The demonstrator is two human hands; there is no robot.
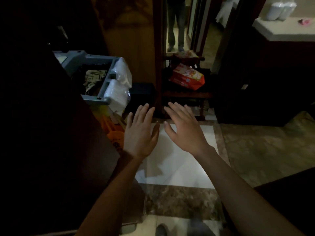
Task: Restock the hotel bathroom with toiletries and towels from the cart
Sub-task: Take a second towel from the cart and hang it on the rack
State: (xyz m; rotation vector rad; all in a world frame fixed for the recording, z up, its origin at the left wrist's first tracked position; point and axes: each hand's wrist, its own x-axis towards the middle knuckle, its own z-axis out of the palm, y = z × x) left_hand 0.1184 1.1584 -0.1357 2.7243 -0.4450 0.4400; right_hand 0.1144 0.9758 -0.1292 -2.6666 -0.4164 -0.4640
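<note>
Here, both arms reach forward over a pale floor tile (179,167) in a dim hotel entry, the left hand (140,133) and right hand (185,130) spread flat, fingers apart, palms down, holding nothing. The cart (95,65) stands at far left, a grey tray frame with a crumpled cloth (94,78) inside and clear-wrapped white packs (119,86) at its right edge, just beyond the left hand's fingertips; an orange bag (115,133) hangs below it. Ahead, a red packet (186,77) lies on a dark wooden rack (185,96); its printing is too blurred to read. At far right a light counter (286,29) carries two wrapped cups (281,10) and a small pink item (305,22). A person's legs (176,24) show in the far doorway. Judging by the empty hands and the packs on the cart, the restocking looks barely begun: nothing is being carried, and toiletries and towels remain to be picked up and taken in. Dark characters on the orange bag cannot be made out.
</note>
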